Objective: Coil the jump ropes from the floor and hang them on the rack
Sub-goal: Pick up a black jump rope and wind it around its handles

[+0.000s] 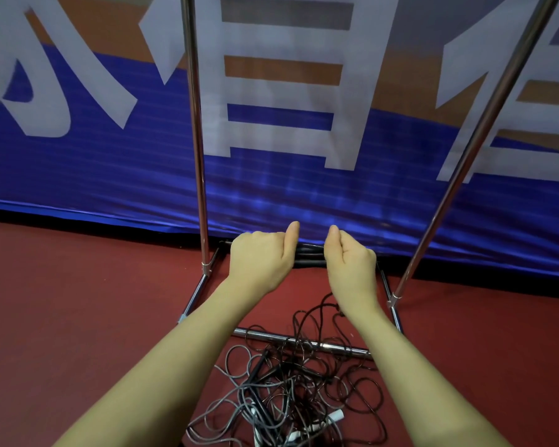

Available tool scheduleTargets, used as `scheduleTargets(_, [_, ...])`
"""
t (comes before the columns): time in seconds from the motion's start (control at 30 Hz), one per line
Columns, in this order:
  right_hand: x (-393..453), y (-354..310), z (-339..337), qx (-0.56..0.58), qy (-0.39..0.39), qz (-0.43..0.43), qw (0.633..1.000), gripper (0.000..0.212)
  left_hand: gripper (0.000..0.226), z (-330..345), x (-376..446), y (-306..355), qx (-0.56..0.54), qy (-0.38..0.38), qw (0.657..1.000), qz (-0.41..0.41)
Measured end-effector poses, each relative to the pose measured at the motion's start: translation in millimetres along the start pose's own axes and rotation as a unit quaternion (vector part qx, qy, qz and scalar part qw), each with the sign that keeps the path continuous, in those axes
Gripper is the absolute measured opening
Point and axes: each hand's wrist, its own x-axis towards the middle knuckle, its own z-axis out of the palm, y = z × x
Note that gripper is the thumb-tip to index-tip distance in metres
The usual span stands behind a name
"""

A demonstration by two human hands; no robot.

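Left hand (260,258) and right hand (352,262) gripping a black bundle of rope handles (309,255) between them, tangled grey and dark jump ropes (291,391) on red floor (78,301), chrome metal rack frame (197,130), blue banner with white characters (110,175) behind.

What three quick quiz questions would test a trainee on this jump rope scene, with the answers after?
1. True or false: both hands grip the same black bundle.
2. Where do the loose ropes lie? A) on the top bar B) in a tangle on the floor C) in a box
3. What stands behind the rack?

Key:
1. True: the left hand and right hand each hold the black bundle.
2. B: the tangle lies on the red floor, across the rack base.
3. A blue banner.
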Motion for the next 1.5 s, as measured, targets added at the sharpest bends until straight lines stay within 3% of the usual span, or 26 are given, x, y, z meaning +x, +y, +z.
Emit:
scheduleTargets(0.1, [-2.1,2.2,3.0,0.004,0.017,-0.004,1.000,0.044,0.066,15.7,3.5,-7.8,0.063,0.126,0.987,0.084])
scheduleTargets(0.17, [-2.5,3.1,4.3,0.008,0.030,-0.004,1.000,0.044,0.065,16.0,6.1,-7.4,0.070,0.144,0.982,0.104])
scheduleTargets(0.23, [-1.3,3.8,4.2,0.017,0.045,-0.006,0.999,0.046,0.056,9.6,5.0,0.0,0.051,0.118,0.984,0.122])
scheduleTargets(0.33, [0.2,2.9,2.1,0.018,0.058,-0.011,0.998,0.047,0.050,-4.2,2.2,6.3,0.023,-0.019,0.994,0.102])
scheduleTargets(0.47, [-1.0,-0.1,1.5,0.045,0.044,0.007,0.998,0.050,0.038,-13.8,0.2,6.8,0.040,-0.003,0.994,0.106])
scheduleTargets(0.53, [-0.4,-1.4,-0.2,0.038,0.031,0.000,0.999,0.048,0.042,-12.9,1.7,7.6,0.044,-0.036,0.994,0.095])
scheduleTargets(0.8, [0.3,4.0,-10.9,-0.091,-0.088,0.000,0.992,0.048,0.051,-8.5,2.8,-4.8,0.047,-0.093,0.992,0.075])
scheduleTargets(0.9, [-1.4,3.1,-16.6,0.007,-0.139,0.019,0.990,0.016,0.052,-8.2,3.6,-9.9,0.028,-0.107,0.993,0.035])
scheduleTargets(1.17, [-0.1,4.9,-17.7,0.097,-0.137,0.001,0.986,0.017,0.052,-12.7,0.4,-14.3,0.038,-0.119,0.992,0.009])
scheduleTargets(1.3, [3.6,7.6,-21.3,0.106,-0.148,-0.005,0.983,0.010,0.054,-17.7,0.2,-13.0,0.051,-0.134,0.989,0.034])
scheduleTargets(1.5, [6.3,6.6,-24.5,0.188,-0.138,0.076,0.969,0.018,0.048,-26.2,-0.1,-6.3,0.051,-0.133,0.988,0.058])
